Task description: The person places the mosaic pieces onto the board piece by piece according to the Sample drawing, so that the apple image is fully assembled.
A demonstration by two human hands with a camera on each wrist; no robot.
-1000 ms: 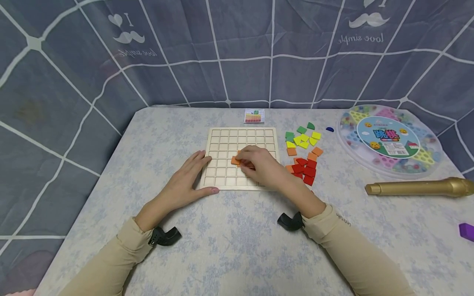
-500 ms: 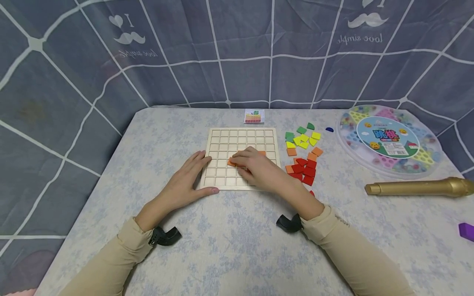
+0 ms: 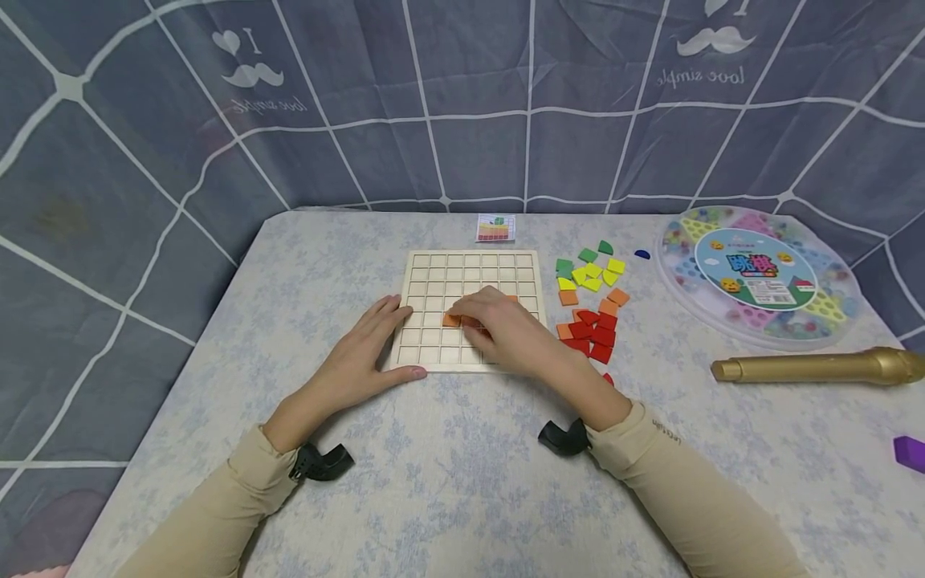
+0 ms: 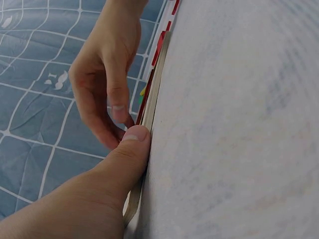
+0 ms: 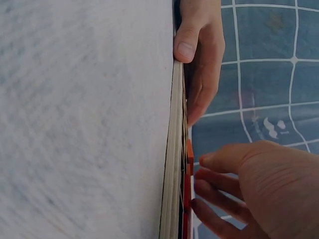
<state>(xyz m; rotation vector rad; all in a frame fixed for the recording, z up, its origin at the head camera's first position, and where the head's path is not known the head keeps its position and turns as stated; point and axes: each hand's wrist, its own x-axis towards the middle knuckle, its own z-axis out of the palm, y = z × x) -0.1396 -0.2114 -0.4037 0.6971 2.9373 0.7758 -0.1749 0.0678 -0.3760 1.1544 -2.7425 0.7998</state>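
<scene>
A pale wooden grid board lies on the table. My left hand rests flat against its left side, the thumb pressed on the front edge. My right hand lies over the board's middle rows, its fingertips touching an orange tile that sits flat in a cell. More orange tiles lie partly hidden under that hand. In the right wrist view the fingertips meet the orange tile on the board.
Loose red and orange tiles and yellow and green ones lie right of the board. A small pattern card sits behind it. Far right are a round plastic game box, a gold tube and a purple block.
My right hand slid a little left and settled lower on the board, bringing the orange tile down flat into a cell. The left hand stayed put.
</scene>
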